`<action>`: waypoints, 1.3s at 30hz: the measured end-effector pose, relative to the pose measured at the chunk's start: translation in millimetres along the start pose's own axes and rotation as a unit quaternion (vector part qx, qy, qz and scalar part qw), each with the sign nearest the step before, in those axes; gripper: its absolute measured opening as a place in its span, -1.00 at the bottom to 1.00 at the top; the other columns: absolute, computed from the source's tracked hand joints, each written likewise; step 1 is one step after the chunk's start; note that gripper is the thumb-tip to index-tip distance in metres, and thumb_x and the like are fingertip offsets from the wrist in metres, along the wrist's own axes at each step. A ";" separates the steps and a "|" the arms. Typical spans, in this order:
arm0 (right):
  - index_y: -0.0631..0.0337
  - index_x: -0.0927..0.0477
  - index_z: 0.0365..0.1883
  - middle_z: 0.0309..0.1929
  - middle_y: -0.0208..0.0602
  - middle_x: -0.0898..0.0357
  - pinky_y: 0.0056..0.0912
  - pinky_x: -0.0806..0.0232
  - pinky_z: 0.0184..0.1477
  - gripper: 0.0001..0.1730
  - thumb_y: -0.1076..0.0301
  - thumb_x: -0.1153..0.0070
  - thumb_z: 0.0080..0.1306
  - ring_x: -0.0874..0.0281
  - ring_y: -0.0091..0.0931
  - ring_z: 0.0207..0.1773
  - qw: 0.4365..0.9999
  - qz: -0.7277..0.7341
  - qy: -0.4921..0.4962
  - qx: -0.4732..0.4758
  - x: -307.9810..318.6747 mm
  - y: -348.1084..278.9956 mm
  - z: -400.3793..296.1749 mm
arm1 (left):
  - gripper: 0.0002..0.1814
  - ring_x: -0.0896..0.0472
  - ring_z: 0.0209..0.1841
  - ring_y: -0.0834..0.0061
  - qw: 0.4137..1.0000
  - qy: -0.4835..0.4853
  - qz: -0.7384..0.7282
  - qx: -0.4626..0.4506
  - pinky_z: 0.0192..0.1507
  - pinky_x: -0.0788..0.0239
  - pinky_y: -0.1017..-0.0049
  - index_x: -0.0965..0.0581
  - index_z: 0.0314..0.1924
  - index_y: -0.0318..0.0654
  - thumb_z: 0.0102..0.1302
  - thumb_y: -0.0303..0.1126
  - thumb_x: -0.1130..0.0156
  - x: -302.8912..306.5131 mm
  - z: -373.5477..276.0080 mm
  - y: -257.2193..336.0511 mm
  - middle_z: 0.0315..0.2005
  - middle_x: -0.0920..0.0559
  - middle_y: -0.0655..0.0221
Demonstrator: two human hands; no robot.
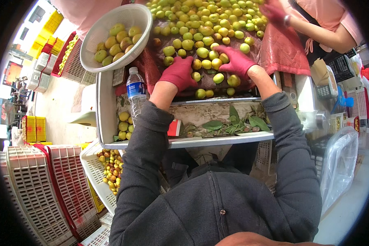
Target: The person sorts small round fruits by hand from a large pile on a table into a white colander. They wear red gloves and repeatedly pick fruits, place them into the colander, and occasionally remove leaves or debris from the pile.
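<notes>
Both my hands wear red gloves and rest among loose yellow-green jujubes (pixel 203 53) on a dark red padded cloth (pixel 283 50). My left hand (pixel 179 73) lies at the near left edge of the fruit, thumb and fingers apart beside a few jujubes. Opposite it, my right hand (pixel 236 61) has its fingers spread, the fingertips near a yellow jujube (pixel 216 64). I see no fruit gripped in either hand, though the left palm is hidden. Several single jujubes, one a bright green jujube (pixel 218 78), lie between and below the hands.
A white plastic colander (pixel 144 33) holding larger browned jujubes stands at upper left. Beside my left forearm is a water bottle (pixel 136 89). Leaves (pixel 230 120) lie in the front trough (pixel 200 112). Another person's gloved hand (pixel 275 13) reaches in at upper right. Stacked crates (pixel 30 178) stand left.
</notes>
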State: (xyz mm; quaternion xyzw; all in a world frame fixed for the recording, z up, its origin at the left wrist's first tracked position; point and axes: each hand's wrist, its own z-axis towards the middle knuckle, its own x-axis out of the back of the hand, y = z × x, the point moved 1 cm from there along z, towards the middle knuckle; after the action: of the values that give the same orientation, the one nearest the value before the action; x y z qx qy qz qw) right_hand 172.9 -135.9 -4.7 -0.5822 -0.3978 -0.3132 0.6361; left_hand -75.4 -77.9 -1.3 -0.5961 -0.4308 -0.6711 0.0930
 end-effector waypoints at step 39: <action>0.03 -0.76 -0.22 -0.12 -0.25 -0.72 -0.26 -0.47 0.04 -0.71 0.05 -0.33 0.23 -0.66 -0.26 -0.06 0.980 0.059 0.167 0.086 -24.6 -55.2 122.1 | -0.21 -0.65 0.06 0.03 0.991 0.045 0.016 0.125 0.06 -0.52 0.17 -0.40 0.18 -0.29 0.03 -0.08 -0.56 14.7 4.4 -17.7 -0.02 -0.65 -0.01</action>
State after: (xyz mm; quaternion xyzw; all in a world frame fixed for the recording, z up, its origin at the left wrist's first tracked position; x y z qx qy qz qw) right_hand 96.1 -23.6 1.7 -0.4874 -0.2766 -0.3326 0.7585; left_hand -87.6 -58.3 2.9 -0.5561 -0.4974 -0.6361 0.1969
